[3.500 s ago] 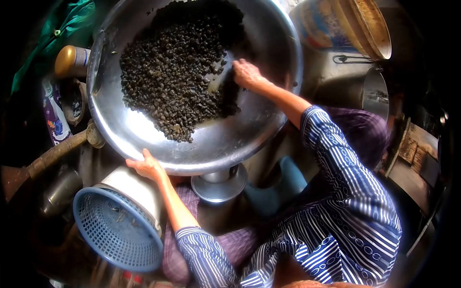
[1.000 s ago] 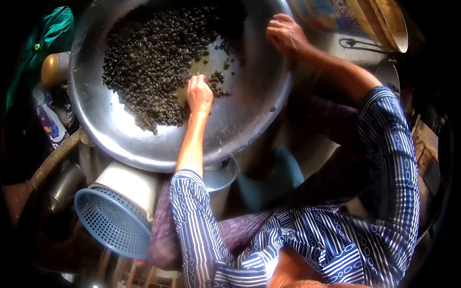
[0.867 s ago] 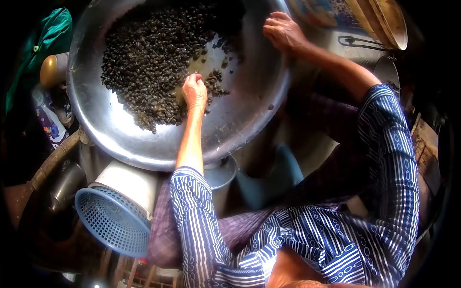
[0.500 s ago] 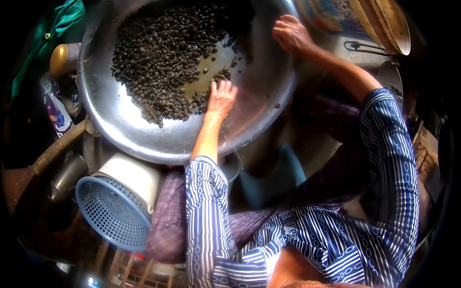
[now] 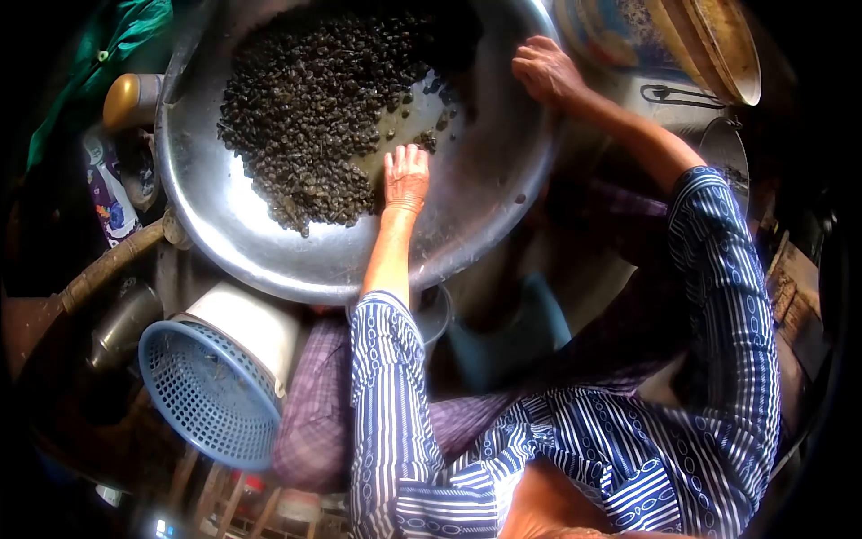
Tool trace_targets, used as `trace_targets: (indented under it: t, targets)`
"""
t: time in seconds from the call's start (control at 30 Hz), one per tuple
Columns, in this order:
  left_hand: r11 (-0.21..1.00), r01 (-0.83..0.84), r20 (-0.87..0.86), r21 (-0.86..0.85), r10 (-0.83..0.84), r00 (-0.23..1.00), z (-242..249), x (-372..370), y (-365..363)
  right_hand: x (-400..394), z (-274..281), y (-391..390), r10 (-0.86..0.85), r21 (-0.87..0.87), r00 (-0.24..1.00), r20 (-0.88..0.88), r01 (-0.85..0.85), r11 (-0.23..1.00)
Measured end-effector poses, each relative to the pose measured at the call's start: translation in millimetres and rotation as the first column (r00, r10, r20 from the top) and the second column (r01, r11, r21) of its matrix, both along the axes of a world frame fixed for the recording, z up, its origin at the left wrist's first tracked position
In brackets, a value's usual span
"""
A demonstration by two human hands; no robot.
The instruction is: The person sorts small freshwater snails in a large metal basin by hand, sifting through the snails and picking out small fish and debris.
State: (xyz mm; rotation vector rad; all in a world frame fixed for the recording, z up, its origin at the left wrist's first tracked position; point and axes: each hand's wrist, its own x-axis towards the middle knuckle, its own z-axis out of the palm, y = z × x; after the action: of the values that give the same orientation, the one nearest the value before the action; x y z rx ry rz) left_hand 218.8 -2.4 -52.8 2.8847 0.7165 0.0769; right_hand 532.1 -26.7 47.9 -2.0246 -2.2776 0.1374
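A wide metal basin point(image 5: 476, 216) holds a heap of small dark shellfish that look like snails point(image 5: 305, 117), with a little murky yellowish water beside them. My left hand point(image 5: 407, 181) is inside the basin, palm down at the heap's near right edge. Its fingers point forward beside a few loose snails, and the fingertips are partly hidden. At the basin's right rim, my right hand point(image 5: 548, 72) has its fingers curled over the edge.
A blue perforated basket point(image 5: 211, 395) leans against a white bucket point(image 5: 247, 328) at lower left. Below the basin stands a blue plastic stool point(image 5: 512, 332). Tongs point(image 5: 682, 95) and a large tin point(image 5: 628, 36) are at upper right; a gold-capped container point(image 5: 126, 101) is at left.
My left hand has shifted slightly left and forward along the heap's edge, its fingers closer together. The basin appears a little further right and up. My right hand stays at the rim.
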Motion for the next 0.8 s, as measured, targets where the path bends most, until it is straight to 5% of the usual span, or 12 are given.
trace_targets:
  t: [0.2, 0.33, 0.37, 0.43, 0.53, 0.63, 0.8]
  targets:
    - [0.995, -0.088, -0.239, 0.046, 0.096, 0.966, 8, -40, 18, 1, -2, -2, 0.004, -0.012, 0.999, -0.034, -0.005, 1.0]
    - [0.962, -0.246, -0.243, 0.116, 0.268, 0.932, 20, -45, 22, -8, 1, 5, 0.096, 0.089, 0.992, -0.083, -0.089, 0.992]
    - [0.924, -0.36, -0.109, -0.131, 0.348, 0.931, 15, -37, 17, -16, 1, 8, 0.15, 0.135, 0.98, -0.133, -0.132, 0.982]
    - [0.7, -0.501, -0.025, -0.509, 0.57, 0.822, 20, -19, 6, -54, -5, 8, 0.042, -0.122, 0.921, -0.388, -0.096, 0.988]
    - [0.448, -0.551, 0.113, -0.704, 0.837, 0.536, -11, -4, 0, -118, -24, 6, -0.28, -0.566, 0.838, -0.468, -0.04, 0.824]
    - [0.522, -0.529, 0.159, -0.669, 0.796, 0.584, -16, 1, 1, -159, -68, -6, -0.43, -0.676, 0.814, -0.39, 0.064, 0.734]
    - [0.463, -0.452, 0.124, -0.763, 0.79, 0.6, -17, -6, -3, -180, -83, -15, -0.667, -0.736, 0.645, -0.373, 0.232, 0.636]
